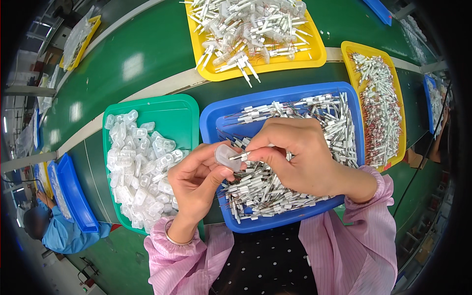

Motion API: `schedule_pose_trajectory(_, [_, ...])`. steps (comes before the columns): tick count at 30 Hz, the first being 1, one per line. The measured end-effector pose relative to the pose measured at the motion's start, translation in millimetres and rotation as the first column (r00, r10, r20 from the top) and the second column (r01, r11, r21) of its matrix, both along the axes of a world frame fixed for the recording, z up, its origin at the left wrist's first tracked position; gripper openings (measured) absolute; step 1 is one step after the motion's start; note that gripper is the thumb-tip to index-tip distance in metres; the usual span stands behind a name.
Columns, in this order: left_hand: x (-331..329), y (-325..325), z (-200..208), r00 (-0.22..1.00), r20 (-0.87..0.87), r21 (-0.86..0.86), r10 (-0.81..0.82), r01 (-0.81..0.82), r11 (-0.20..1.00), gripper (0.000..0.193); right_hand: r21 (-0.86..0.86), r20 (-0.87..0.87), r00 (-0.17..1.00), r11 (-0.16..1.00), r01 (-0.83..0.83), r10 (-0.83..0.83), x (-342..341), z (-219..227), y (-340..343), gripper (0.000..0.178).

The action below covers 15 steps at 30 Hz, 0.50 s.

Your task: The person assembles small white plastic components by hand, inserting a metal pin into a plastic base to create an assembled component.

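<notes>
My left hand [197, 182] pinches a small translucent plastic housing [226, 156] between thumb and fingers. Held in my right hand [297, 155] is a small white connector with thin dark leads [243, 156], its lead end at the housing's edge. Whether the leads are inside the housing I cannot tell. Both hands are above the front of a blue tray [285, 222] full of similar white connectors with leads. At the left, a green tray [184, 105] holds a heap of translucent housings [135, 162].
Behind, a yellow tray [216, 76] carries housings joined with white leaded pieces. A narrow yellow tray [399, 113] of white parts with reddish wires stands at the right. A green conveyor belt [132, 59] runs past. Far left, a person in blue [73, 231] sits near a blue tray [78, 196].
</notes>
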State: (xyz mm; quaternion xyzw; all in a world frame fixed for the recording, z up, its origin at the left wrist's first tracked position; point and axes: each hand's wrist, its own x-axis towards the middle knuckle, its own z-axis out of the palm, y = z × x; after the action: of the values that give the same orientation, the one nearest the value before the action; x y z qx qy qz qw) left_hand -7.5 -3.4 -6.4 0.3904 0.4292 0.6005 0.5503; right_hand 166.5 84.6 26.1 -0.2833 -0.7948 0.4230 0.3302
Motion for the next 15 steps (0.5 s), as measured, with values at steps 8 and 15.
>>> schedule_pose_trajectory(8, [2, -2, -6, 0.993, -0.122, 0.112, 0.0, 0.014, 0.994, 0.026, 0.143, 0.016, 0.998, 0.988, -0.055, 0.054, -1, -4, -2, 0.012])
schedule_pose_trajectory(15, [0, -3, -3, 0.918, -0.388, 0.194, 0.083, -0.007, 0.981, 0.027, 0.316, 0.061, 0.998, 0.948, -0.035, 0.016, 0, -6, -16, 0.014])
